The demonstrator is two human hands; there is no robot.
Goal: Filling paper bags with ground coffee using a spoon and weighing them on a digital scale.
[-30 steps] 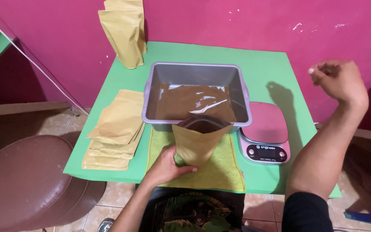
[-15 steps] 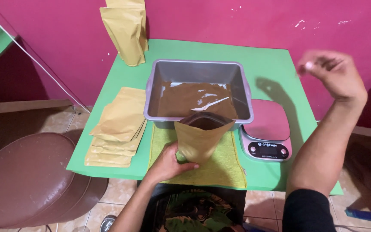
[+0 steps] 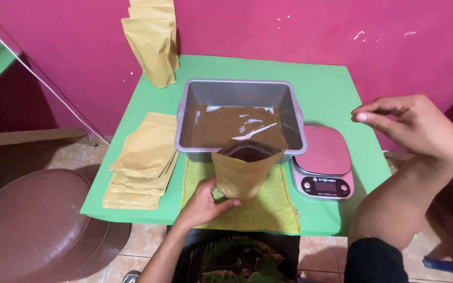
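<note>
Kraft-brown paper pouch point(image 3: 243, 170), open-topped, stood upright on our yellow cloth point(image 3: 268, 207), gripped at its base by our left hand point(image 3: 205, 202). Our right hand point(image 3: 412, 126) hovered empty above the pink scale point(image 3: 325, 160), fingertips pinched.

The left hand point(image 3: 205, 202) grips an open kraft pouch point(image 3: 243, 170) standing upright on a yellow cloth point(image 3: 268, 207), just before a grey tray of brown powder point(image 3: 239, 123). The right hand point(image 3: 412, 126) hangs raised beside a pink scale point(image 3: 325, 160), fingers point(image 3: 376, 118) pinched.
</note>
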